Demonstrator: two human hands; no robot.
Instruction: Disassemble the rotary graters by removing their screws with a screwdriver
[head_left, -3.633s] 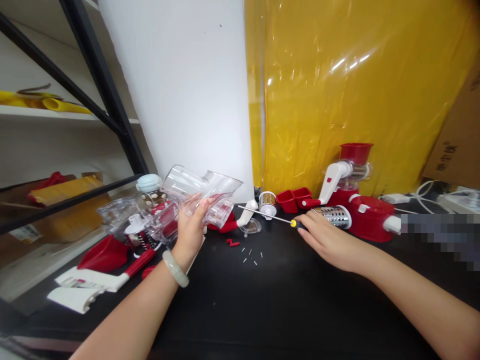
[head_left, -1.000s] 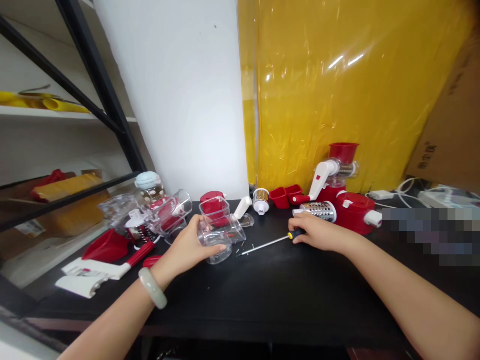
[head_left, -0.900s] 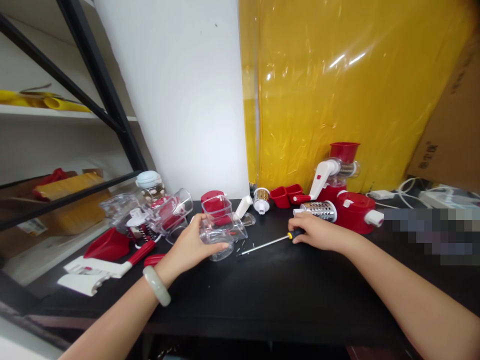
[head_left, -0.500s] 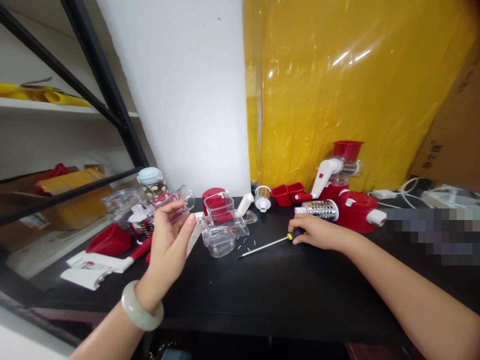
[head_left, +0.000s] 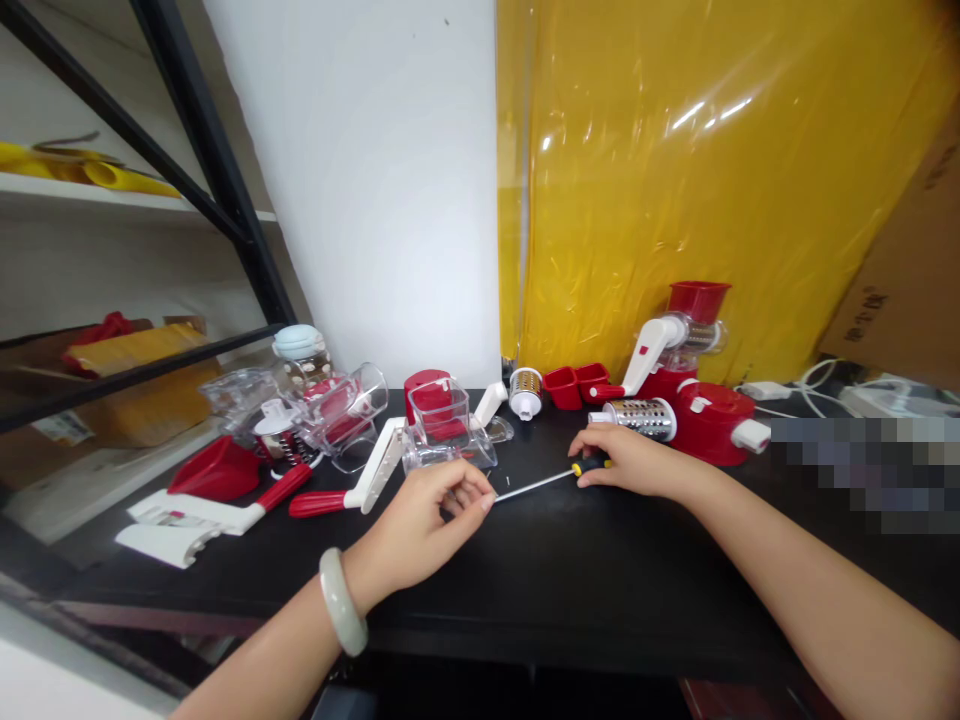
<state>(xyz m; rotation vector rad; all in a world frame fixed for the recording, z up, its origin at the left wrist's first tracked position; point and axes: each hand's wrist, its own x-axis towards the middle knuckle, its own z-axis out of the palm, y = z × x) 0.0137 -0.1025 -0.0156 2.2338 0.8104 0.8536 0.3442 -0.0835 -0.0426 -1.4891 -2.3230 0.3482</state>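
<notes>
My right hand point(head_left: 622, 460) is closed on the black and yellow handle of a screwdriver point(head_left: 536, 485), whose thin shaft lies low over the black tabletop, pointing left. At the shaft's far end, the thumb and curled fingers of my left hand point(head_left: 439, 520) come together; whether they pinch the tip or a small screw is hidden. A small screw point(head_left: 508, 481) lies beside the shaft. Just behind my left hand stands a clear plastic grater housing point(head_left: 442, 420). A white crank handle with a red grip point(head_left: 367, 480) lies left of it. Near my right hand is a metal grater drum point(head_left: 641, 418).
Grater parts crowd the left, including a red hopper point(head_left: 214, 468) and a white crank arm point(head_left: 187, 512). Behind are another drum point(head_left: 526, 392) and red cups point(head_left: 574, 385). A red grater base point(head_left: 712, 425) and an assembled grater point(head_left: 694, 320) stand right. Black shelving point(head_left: 247, 220) borders the left.
My left hand has moved right and down from the clear parts to the screwdriver's tip, its fingers now curled over where several screws lay. My right hand stays on the screwdriver handle.
</notes>
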